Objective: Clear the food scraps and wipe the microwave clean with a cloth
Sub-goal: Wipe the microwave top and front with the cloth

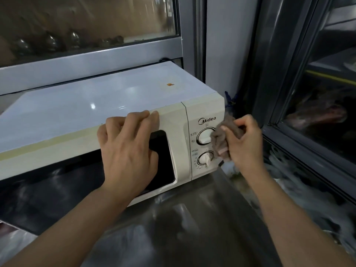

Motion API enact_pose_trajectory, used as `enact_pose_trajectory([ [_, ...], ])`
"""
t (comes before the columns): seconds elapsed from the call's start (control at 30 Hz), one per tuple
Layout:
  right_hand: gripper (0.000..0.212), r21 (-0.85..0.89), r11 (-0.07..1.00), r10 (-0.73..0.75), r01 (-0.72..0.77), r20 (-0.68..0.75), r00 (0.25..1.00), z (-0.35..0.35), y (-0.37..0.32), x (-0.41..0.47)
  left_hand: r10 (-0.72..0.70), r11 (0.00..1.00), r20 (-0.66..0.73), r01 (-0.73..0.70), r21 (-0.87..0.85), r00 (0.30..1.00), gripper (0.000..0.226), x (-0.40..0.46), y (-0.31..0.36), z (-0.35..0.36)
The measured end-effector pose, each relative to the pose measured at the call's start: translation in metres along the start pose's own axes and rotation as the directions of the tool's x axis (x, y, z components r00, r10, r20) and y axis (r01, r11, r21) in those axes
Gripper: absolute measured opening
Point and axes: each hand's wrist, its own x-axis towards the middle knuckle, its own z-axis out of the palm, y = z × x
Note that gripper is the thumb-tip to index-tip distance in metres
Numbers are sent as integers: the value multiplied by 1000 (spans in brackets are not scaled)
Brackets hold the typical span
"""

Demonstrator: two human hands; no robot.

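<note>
Your right hand [245, 140] pinches a bunched brown-grey cloth [224, 136] between thumb and curled fingers, pressing it against the control panel at the right edge of the upper dial [205, 136]. Left hand [128, 149] lies flat and relaxed on the door, fingertips hooked over its top edge, palm across the dark window [163, 160], apparently bracing the oven. Cloth looks soft and limp, light, likely to fold around the knobs; keep it wadded in the pinch so a thick pad meets the plastic. Cream Midea microwave [174, 120] sits on a steel counter [192, 218], door closed, back against a grey window frame. It looks bulky and rigid, smooth glossy casing, probably slippery under a damp rag; it may slide on the steel, so hold it at the door's top edge as you do now. Both dials, upper and lower dial [206, 158], could turn if rubbed hard; go lightly. White top panel shines, with one small orange speck [170, 84] near the rear. Interior hidden; scraps inside cannot be judged.
</note>
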Motion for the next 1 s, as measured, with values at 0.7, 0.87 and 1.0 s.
enact_pose_trajectory([
  [0.7,21,191,944,290,-271,-80,954,12,16,-33,-3,1000,-12,4,29,1000,67,-1,1,3],
  [0.87,23,265,964,82,-24,-208,975,43,-12,-60,-1,1000,-29,2,22,1000,67,0,1,7],
  [1.0,23,211,976,4,48,-236,972,44,-12,-60,-11,1000,-37,11,16,999,64,0,1,6],
])
